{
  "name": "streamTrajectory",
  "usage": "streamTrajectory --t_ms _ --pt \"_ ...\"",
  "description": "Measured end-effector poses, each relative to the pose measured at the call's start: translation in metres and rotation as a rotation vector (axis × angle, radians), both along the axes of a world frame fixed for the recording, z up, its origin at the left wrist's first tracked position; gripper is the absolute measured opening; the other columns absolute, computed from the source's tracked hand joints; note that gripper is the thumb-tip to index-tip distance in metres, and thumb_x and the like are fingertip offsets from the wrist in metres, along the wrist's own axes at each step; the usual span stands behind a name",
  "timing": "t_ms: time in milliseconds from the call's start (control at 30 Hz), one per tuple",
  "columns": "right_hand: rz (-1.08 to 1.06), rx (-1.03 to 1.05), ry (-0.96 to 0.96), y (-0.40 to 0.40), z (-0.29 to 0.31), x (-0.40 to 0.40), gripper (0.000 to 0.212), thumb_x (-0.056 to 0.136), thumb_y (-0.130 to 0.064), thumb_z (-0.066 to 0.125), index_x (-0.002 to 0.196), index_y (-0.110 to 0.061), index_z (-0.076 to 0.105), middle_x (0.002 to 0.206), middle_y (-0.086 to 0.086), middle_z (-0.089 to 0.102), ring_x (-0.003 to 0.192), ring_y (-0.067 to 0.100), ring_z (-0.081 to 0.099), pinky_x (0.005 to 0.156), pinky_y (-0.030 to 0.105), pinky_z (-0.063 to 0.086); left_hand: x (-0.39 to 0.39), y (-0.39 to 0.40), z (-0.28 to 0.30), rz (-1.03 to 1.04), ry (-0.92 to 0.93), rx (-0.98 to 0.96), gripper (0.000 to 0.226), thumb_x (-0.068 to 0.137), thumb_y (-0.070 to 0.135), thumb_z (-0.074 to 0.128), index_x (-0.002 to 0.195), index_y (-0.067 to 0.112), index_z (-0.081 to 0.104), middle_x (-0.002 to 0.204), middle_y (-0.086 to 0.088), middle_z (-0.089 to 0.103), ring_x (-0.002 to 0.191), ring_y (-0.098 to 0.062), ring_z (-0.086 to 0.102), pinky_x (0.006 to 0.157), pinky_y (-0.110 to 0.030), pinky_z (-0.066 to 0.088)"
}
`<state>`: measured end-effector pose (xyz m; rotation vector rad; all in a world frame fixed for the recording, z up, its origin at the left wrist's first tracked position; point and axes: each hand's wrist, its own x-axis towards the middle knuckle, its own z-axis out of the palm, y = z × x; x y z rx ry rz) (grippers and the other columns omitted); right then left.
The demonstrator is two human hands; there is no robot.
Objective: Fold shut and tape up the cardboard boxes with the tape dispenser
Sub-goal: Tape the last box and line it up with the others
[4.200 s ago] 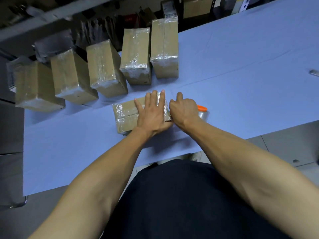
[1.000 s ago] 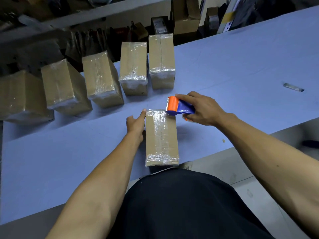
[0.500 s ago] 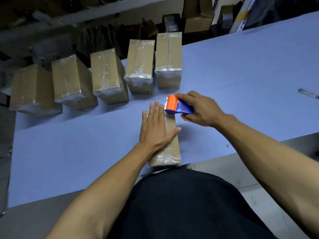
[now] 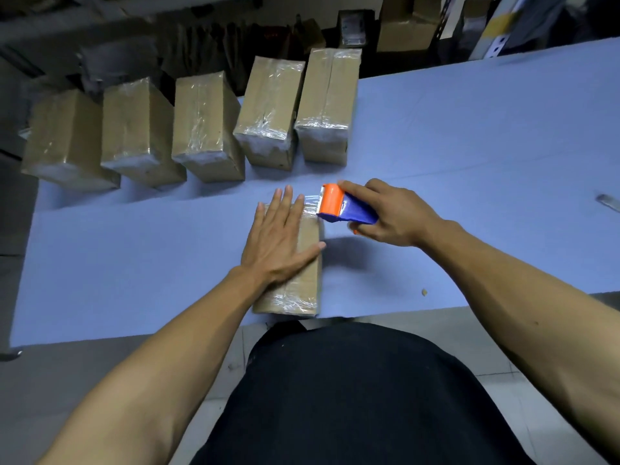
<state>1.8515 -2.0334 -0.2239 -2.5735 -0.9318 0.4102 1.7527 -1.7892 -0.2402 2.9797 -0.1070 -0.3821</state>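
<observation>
A closed cardboard box (image 4: 302, 283) lies lengthwise on the blue table (image 4: 134, 256), its near end wrapped in clear tape. My left hand (image 4: 280, 241) presses flat on the box's top with straight fingers. My right hand (image 4: 391, 214) grips the orange and blue tape dispenser (image 4: 342, 206) at the box's far right corner. A short strip of clear tape runs from the dispenser's mouth onto the box's far end.
Several taped boxes (image 4: 268, 112) stand in a row along the table's far edge, to the left. A small metal object (image 4: 609, 203) lies at the far right. Shelves with cartons fill the dark background. The table's near edge runs just in front of my body.
The box was turned from crosswise to lengthwise. My left hand moved from the box's left side onto its top. The dispenser was lifted to the far end of the box.
</observation>
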Motion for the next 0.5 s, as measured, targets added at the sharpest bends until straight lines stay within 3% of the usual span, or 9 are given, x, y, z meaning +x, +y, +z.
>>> streamTrajectory --t_ms 133,233,300,500 --pt "0.018 -0.048 -0.003 -0.025 0.001 0.011 0.078 0.086 -0.049 0.065 0.153 -0.040 0.025 0.113 0.002 0.052 0.090 0.031 0.057 0.071 0.033 0.043 0.000 -0.002 -0.001 -0.011 -0.020 0.012 0.095 0.084 0.076 0.020 0.158 0.020 0.000 0.166 -0.006 -0.008 0.152 -0.021 -0.012 0.122 -0.046 -0.006" --pt "0.053 -0.069 -0.073 -0.022 0.001 0.014 0.073 0.087 -0.068 0.046 0.152 -0.043 0.026 0.121 0.001 0.053 0.097 0.029 0.058 0.071 0.031 0.041 -0.002 -0.005 -0.001 -0.009 -0.025 0.025 0.094 0.085 0.076 0.021 0.158 0.020 -0.001 0.166 -0.006 -0.008 0.152 -0.022 -0.010 0.121 -0.046 -0.005" --pt "0.043 -0.075 -0.096 -0.020 0.000 0.010 0.068 0.088 -0.065 0.038 0.152 -0.043 0.027 0.128 0.001 0.052 0.103 0.029 0.058 0.072 0.031 0.040 -0.001 -0.006 0.000 -0.001 -0.019 0.029 0.095 0.084 0.076 0.020 0.158 0.021 -0.003 0.166 -0.004 -0.009 0.152 -0.021 -0.011 0.121 -0.046 -0.006" --pt "0.048 -0.206 -0.191 0.020 0.009 0.001 0.068 0.092 -0.053 0.052 0.153 -0.033 0.029 0.127 0.012 0.050 0.100 0.037 0.059 0.072 0.036 0.043 -0.003 -0.012 0.002 0.034 -0.013 0.015 0.096 0.084 0.076 0.020 0.158 0.017 0.002 0.166 -0.006 -0.006 0.152 -0.022 -0.011 0.121 -0.049 -0.005"
